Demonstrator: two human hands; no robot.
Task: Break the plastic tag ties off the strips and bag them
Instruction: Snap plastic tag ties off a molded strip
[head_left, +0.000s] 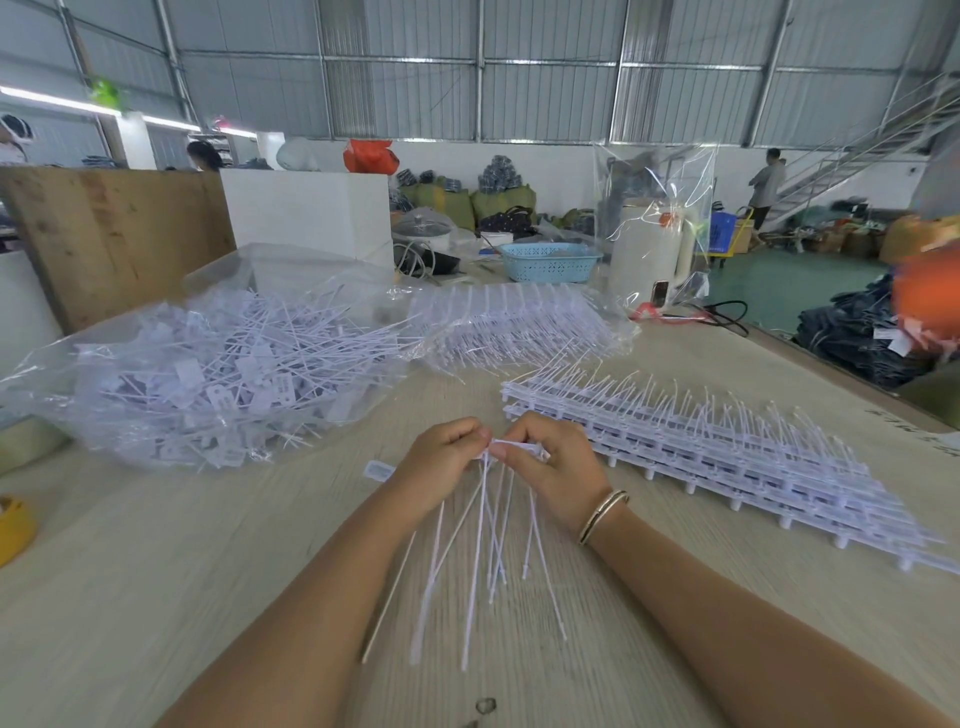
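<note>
Tape, a yellow roll (14, 527) of it, sat at the far left edge of the pale wooden table (156, 597), and we saw it only in part. Next over, the big clear bag (171, 374) lay open and heaped with loose white ties, tags and tails pointing every way. A single loose tag (379, 471) lay flat on the table just beside our left wrist. Then the hands, right in the middle: our left hand (441, 462) had its fingers curled tight, pinching one end of a short strip piece (519, 448), and our right hand (550, 467) gripped the other end with fingers bent round it, a bangle (602, 515) on that wrist. From the piece between them the tag ties (483, 551) hung down toward us, long thin tails fanned out just above the tabletop. Behind the hands, a second clear bag (514, 322) held more strips in rows. To the right, the stack of full strips (727, 457) lay on the table, tails standing up, near our right hand but apart from it. Far back stood a blue basket (548, 261)
</note>
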